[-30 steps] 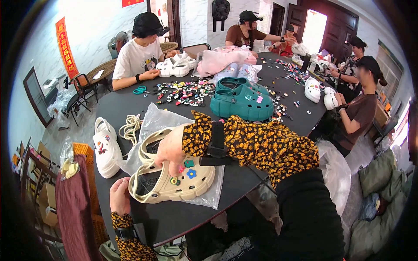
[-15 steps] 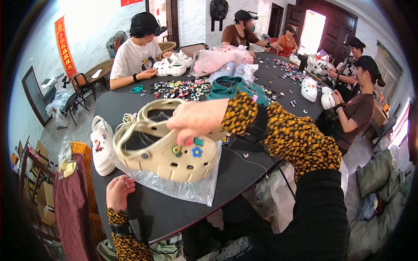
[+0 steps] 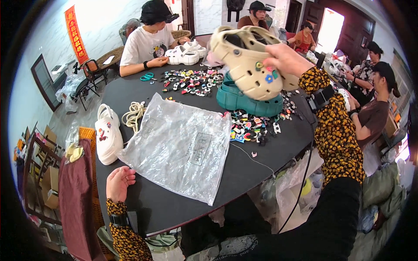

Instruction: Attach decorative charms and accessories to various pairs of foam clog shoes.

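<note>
My right hand (image 3: pixel 291 61) is closed on a pair of beige clogs (image 3: pixel 244 56), lifted above the far middle of the table. Colourful charms, among them a blue flower, dot the nearer clog's toe. Just below and behind hang over teal clogs (image 3: pixel 244 102) standing on the table. My left hand (image 3: pixel 119 183) rests at the table's left edge, fingers curled in, with nothing visible in them. Close to it lies a flat clear plastic bag (image 3: pixel 178 148). A white clog (image 3: pixel 109 139) with charms stands beyond that hand, beside a coil of cream cord (image 3: pixel 134 115).
Loose charms (image 3: pixel 191 82) spread over the dark table (image 3: pixel 170 213), with more charms (image 3: pixel 252 128) by the teal clogs. Teal scissors (image 3: pixel 147 77) lie at the far left. Several people sit around the table, one handling white clogs (image 3: pixel 185 53). A black cable (image 3: pixel 300 187) hangs from my right wrist.
My right hand has lifted the beige clogs off the plastic bag and carried them away to the far right. The bag and cord are now uncovered. My left hand has barely moved.
</note>
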`<state>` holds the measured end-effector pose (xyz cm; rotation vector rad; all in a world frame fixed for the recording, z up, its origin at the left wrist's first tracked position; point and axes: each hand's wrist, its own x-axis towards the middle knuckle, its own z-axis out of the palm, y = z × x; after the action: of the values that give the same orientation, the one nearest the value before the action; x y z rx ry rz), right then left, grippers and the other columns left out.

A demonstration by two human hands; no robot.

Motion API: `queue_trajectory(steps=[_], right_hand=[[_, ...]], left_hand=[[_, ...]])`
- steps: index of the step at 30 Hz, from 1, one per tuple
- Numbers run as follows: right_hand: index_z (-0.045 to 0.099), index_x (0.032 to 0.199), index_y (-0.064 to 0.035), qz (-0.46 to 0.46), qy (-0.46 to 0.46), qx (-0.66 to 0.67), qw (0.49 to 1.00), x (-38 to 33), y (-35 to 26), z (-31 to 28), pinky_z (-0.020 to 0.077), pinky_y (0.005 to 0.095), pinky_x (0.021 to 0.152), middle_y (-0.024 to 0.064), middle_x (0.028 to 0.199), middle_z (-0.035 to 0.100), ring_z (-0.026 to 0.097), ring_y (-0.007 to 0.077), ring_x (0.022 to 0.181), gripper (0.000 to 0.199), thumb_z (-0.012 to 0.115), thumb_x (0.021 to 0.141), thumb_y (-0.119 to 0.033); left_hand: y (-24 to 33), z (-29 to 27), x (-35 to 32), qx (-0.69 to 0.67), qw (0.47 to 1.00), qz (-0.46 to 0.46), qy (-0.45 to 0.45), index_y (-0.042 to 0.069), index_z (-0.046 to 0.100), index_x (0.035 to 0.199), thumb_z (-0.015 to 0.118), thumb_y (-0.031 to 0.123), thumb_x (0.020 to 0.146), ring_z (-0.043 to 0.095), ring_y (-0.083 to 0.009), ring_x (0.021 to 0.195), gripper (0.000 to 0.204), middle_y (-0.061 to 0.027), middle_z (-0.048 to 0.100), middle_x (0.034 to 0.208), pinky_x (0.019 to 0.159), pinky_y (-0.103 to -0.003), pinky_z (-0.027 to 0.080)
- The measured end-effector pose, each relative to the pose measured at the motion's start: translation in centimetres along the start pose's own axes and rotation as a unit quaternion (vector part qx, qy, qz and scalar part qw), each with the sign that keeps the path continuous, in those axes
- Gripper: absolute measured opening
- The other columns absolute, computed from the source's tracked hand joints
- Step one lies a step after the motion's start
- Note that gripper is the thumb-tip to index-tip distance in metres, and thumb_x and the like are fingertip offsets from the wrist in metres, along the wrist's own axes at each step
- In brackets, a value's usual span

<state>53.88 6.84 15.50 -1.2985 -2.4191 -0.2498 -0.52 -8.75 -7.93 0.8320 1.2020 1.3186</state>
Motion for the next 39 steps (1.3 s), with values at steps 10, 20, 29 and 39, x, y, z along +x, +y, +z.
queue_trajectory(steps=[10, 20, 29, 39], right_hand=[[0.052, 0.080, 0.0005, 0.064, 0.157, -0.190, 0.967, -4.7, 13.5, 4.4, 0.0421, 0.0478, 0.075, 0.0219, 0.092, 0.059, 0.054, 0.0391, 0.090, 0.031, 0.063, 0.079, -0.028], [0.048, 0.126, -0.0148, 0.244, -0.007, -0.196, 0.950, -7.4, 11.9, 10.4, 0.0395, 0.0475, 0.098, 0.0224, 0.138, 0.036, 0.045, 0.0388, 0.121, 0.047, 0.051, 0.087, -0.041], [0.058, 0.114, -0.0068, 0.141, 0.155, -0.086, 0.974, -14.3, 13.4, 10.9, 0.0440, 0.0434, 0.089, 0.0169, 0.117, 0.052, 0.054, 0.0354, 0.105, 0.037, 0.053, 0.088, -0.034], [0.064, 0.107, -0.0020, 0.352, -0.027, 0.080, 0.932, -38.9, 4.9, 7.4, 0.0494, 0.0338, 0.081, 0.0161, 0.100, 0.067, 0.064, 0.0286, 0.091, 0.028, 0.058, 0.087, -0.021]], left_hand=[[-0.3, -1.0, 0.8, 0.008, 1.000, 0.001, 0.005, 0.001, 0.057, 0.100, 0.051, 0.017, 0.094, 0.063, -0.0172, 0.072, 0.018, -0.0130, 0.066, 0.089, 0.061, -0.029, 0.052], [-0.5, -1.2, 0.2, 0.012, 1.000, 0.012, 0.002, 0.002, 0.056, 0.103, 0.051, 0.020, 0.096, 0.060, -0.0158, 0.070, 0.021, -0.0110, 0.065, 0.089, 0.060, -0.028, 0.051], [-0.8, -1.0, 1.4, 0.034, 0.999, 0.003, -0.004, 0.004, 0.057, 0.104, 0.053, 0.022, 0.094, 0.060, -0.0134, 0.072, 0.021, -0.0072, 0.065, 0.090, 0.061, -0.025, 0.048], [-0.4, -6.0, 3.6, 0.099, 0.994, -0.034, -0.032, 0.003, 0.052, 0.123, 0.050, 0.025, 0.096, 0.055, -0.0114, 0.086, 0.035, -0.0063, 0.062, 0.110, 0.073, -0.024, 0.044]])
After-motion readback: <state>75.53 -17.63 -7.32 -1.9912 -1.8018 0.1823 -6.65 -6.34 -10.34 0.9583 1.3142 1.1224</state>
